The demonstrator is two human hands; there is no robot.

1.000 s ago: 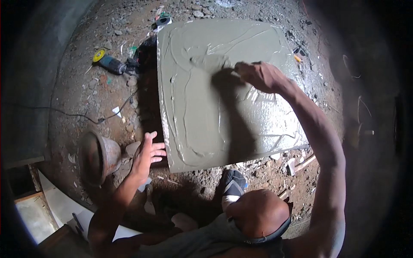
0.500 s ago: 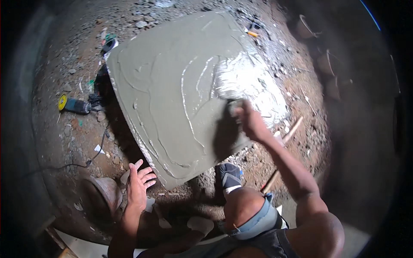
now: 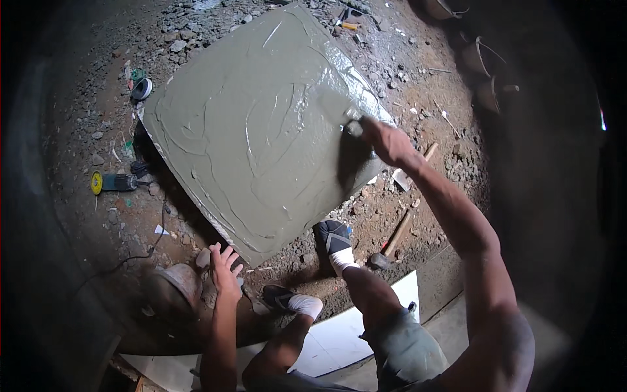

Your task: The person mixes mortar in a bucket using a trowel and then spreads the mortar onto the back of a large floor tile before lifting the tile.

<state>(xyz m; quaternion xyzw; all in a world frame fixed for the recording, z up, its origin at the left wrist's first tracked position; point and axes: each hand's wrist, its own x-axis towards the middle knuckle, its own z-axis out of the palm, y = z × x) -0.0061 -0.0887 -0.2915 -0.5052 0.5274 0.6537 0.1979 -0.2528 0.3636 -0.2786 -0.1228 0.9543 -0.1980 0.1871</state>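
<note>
A large square slab lies tilted across the middle, coated with wet grey cement paste marked by ridges and streaks. Over its right part, my right hand grips a trowel that rests on the paste. Much of the trowel is hidden by the hand and its dark shadow. Glare whitens the paste along the slab's right edge. Beside the slab's near corner, my left hand is open with fingers spread, holding nothing. Whether its fingertips touch the slab's edge I cannot tell.
An angle grinder with a yellow disc lies at left, its cord nearby. A bucket stands beside my left hand. A hammer lies right of my foot. White panels lie below; more buckets stand far right. Rubble surrounds the slab.
My right hand has moved the trowel up and slightly right in the view, and the glare patch has shrunk. The whole view has shifted, showing more of my legs. My left hand stays open.
</note>
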